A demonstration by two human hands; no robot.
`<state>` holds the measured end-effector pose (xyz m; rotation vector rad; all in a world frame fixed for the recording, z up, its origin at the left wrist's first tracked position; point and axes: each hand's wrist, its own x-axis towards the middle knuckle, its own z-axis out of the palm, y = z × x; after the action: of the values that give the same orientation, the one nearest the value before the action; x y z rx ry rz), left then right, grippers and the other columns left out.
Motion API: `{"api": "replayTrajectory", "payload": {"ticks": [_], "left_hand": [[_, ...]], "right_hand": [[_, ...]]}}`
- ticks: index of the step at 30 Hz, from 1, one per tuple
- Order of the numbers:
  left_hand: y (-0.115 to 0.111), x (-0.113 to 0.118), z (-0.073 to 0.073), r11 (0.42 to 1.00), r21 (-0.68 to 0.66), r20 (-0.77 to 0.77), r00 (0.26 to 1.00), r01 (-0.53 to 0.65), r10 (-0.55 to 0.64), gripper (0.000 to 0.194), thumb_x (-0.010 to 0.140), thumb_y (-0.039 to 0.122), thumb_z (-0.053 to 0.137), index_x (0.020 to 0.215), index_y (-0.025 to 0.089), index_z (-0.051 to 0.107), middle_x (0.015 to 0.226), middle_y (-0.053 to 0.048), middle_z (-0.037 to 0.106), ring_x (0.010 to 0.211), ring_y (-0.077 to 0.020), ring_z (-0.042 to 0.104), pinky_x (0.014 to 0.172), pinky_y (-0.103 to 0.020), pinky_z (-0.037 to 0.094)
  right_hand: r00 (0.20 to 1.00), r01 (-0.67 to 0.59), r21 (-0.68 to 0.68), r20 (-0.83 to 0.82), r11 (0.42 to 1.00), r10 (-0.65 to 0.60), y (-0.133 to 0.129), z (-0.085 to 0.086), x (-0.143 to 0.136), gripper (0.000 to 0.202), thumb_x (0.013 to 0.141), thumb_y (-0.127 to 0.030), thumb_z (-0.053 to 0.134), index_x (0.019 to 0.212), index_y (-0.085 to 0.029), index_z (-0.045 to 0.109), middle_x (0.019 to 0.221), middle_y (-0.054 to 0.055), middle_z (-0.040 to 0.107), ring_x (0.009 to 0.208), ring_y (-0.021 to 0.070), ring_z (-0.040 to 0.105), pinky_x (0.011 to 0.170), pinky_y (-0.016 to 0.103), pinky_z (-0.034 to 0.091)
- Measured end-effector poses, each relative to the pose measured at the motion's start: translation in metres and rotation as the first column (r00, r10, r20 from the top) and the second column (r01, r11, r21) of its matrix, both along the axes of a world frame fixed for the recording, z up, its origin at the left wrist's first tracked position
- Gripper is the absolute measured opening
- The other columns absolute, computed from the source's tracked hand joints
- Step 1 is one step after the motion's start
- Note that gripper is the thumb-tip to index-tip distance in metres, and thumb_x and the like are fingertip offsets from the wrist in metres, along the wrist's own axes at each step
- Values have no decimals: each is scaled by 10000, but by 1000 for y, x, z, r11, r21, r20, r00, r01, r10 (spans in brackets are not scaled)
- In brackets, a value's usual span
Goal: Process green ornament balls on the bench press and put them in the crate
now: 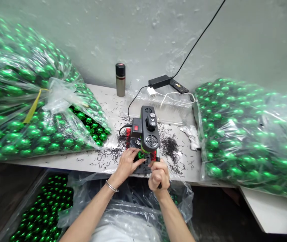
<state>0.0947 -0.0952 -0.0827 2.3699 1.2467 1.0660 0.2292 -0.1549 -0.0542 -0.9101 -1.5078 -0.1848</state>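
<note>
A black machine (148, 129) with two round vents and a red switch stands on the white table. Under its near end, my left hand (129, 161) holds a shiny green ball (140, 155) between thumb and fingers. My right hand (160, 174) is closed around a dark handle (157, 159) at the machine's right front side. Red parts (128, 137) show beside the machine's base. Small black strips (170, 148) lie scattered on both sides of it. The machine's head hides part of the ball's surroundings.
Big clear bags of green balls stand left (12, 131) and right (249, 134). Behind the machine are a bottle (120, 82), a power adapter (159, 81), a clear plastic tray (139, 101) and a white cloth (192, 137). An open bag of green balls (44, 208) sits below the table (67, 163).
</note>
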Motion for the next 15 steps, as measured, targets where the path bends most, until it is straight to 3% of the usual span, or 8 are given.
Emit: {"api": "replayTrajectory", "payload": {"ticks": [6, 10, 13, 15], "left_hand": [[0, -1, -2, 1000, 11, 16, 1000, 13, -13, 308, 904, 417, 624, 1076, 163, 653, 997, -109, 699, 942, -263, 673, 838, -422, 552], [2, -1, -3, 1000, 1, 1, 1000, 10, -10, 312, 904, 418, 623, 1077, 161, 657, 1007, -112, 701, 953, -263, 676, 854, -421, 548], [4, 0, -2, 1000, -10, 0, 1000, 8, -8, 318, 895, 426, 635, 1077, 167, 658, 1013, -110, 703, 955, -262, 675, 862, -424, 544], [4, 0, 0, 1000, -26, 7, 1000, 5, -5, 323, 887, 428, 646, 1079, 169, 658, 1018, -110, 706, 955, -268, 675, 873, -442, 538]], "right_hand": [[999, -36, 1, -15, 999, 36, 1, -1, 0, 283, 989, -215, 301, 740, -207, 436, 772, 4, 507, 686, 134, 586, 742, 373, 502], [997, -19, -23, 71, 1000, 20, 1, 5, 1, 273, 979, -205, 330, 733, -209, 446, 745, 1, 501, 672, 137, 580, 722, 359, 502], [997, -17, -8, 80, 1000, 18, 0, 20, 1, 287, 980, -200, 322, 720, -209, 443, 721, 0, 492, 634, 130, 540, 651, 324, 475], [1000, 2, -21, 24, 1000, -2, -1, 39, 0, 284, 968, -168, 344, 703, -210, 437, 700, -4, 491, 603, 121, 498, 593, 293, 432]]}}
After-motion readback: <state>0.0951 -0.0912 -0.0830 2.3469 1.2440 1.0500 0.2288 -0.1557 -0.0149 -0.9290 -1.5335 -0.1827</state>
